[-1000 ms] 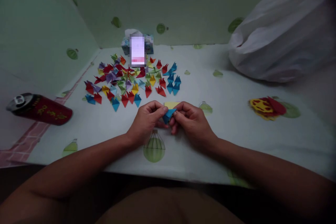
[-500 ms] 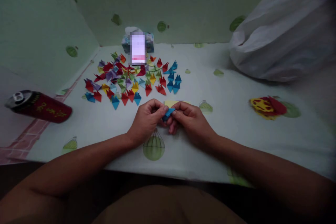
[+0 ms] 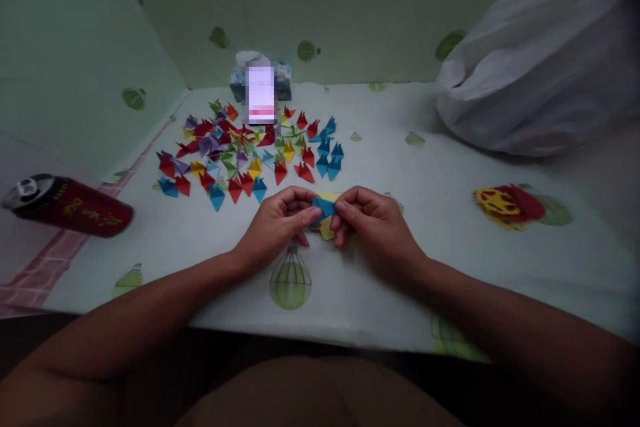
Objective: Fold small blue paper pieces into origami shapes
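Observation:
Between my two hands is a small folded piece of blue paper (image 3: 325,205). My left hand (image 3: 283,215) pinches its left end between thumb and fingers. At its right end, my right hand (image 3: 369,219) pinches it in the same way. Beneath the blue piece lies yellow paper (image 3: 328,229), partly hidden by my fingers. Beyond my left hand spreads a group of several small folded paper birds (image 3: 245,183) in red, blue, yellow, purple and green.
A red drink can (image 3: 75,205) is at the left. Behind the birds, a blurred phone (image 3: 261,90) leans on a tissue box (image 3: 285,80). A white plastic bag (image 3: 520,87) fills the back right, with a red and yellow item (image 3: 505,203) in front of it.
My hands have moved slightly apart, and the blue paper has been turned so that a broader face shows. More of the yellow paper beneath is visible.

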A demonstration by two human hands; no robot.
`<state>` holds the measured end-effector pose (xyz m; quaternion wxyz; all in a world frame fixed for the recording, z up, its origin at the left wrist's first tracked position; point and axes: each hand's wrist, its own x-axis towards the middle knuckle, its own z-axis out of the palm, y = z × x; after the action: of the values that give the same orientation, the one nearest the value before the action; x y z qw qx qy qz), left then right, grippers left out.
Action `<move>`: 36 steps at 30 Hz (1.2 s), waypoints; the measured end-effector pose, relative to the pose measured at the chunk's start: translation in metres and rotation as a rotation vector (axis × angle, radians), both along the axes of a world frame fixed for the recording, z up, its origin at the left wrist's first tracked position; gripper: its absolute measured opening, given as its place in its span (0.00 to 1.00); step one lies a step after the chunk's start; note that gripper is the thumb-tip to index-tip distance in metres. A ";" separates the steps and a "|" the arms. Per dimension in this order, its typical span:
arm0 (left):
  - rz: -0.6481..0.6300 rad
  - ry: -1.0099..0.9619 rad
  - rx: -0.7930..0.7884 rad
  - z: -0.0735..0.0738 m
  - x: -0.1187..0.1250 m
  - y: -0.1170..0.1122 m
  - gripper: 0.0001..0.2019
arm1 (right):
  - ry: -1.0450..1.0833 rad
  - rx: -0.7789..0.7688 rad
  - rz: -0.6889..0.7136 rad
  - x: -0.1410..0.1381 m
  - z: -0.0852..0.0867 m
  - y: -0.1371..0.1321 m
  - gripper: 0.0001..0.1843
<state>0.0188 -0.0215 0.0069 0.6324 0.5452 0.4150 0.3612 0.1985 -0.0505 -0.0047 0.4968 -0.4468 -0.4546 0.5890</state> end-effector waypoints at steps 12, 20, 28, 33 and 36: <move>0.045 -0.020 0.023 -0.004 -0.005 0.006 0.10 | 0.063 -0.048 0.126 0.001 0.000 0.001 0.13; 0.005 0.073 0.107 0.005 -0.008 0.008 0.09 | 0.099 -0.119 0.244 0.001 -0.002 0.000 0.15; -0.116 0.154 0.142 0.010 -0.008 0.004 0.08 | 0.084 -0.110 0.298 0.003 -0.008 0.000 0.15; -0.122 0.124 0.102 0.007 -0.007 0.004 0.08 | 0.022 -0.075 0.312 0.004 -0.007 0.000 0.15; -0.126 0.098 0.083 0.007 -0.007 0.005 0.08 | -0.057 -0.033 0.314 0.005 -0.004 0.000 0.17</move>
<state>0.0114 -0.0167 0.0139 0.6097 0.6128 0.3951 0.3107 0.2031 -0.0505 -0.0082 0.3781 -0.3949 -0.5229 0.6540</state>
